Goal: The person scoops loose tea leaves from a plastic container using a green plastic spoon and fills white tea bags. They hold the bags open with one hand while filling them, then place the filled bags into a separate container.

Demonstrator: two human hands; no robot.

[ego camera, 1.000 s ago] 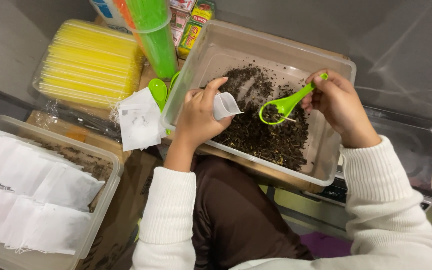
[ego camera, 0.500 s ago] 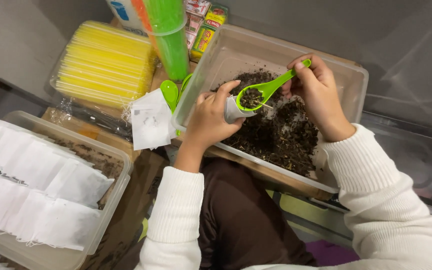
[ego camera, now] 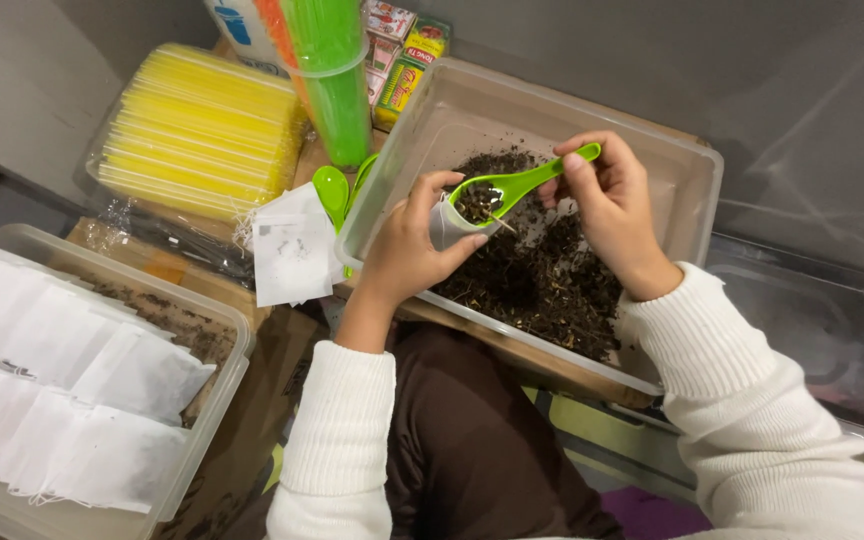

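Small white filter bag (ego camera: 449, 222), pinched open by the left hand (ego camera: 407, 250), sits above the clear plastic tub's (ego camera: 687, 185) left edge. Right hand (ego camera: 607, 205) grips a loaded green spoon (ego camera: 512, 187) at its mouth. Risk: tilt misaligned, dried leaves (ego camera: 542, 280) spill outside the bag.

The green spoon (ego camera: 512, 188), lifted loaded from the tea leaves (ego camera: 542, 280), now sits at the small white bag (ego camera: 449, 222).

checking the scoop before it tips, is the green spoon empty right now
No, the green spoon in the right hand carries dark loose leaves over the small white bag.
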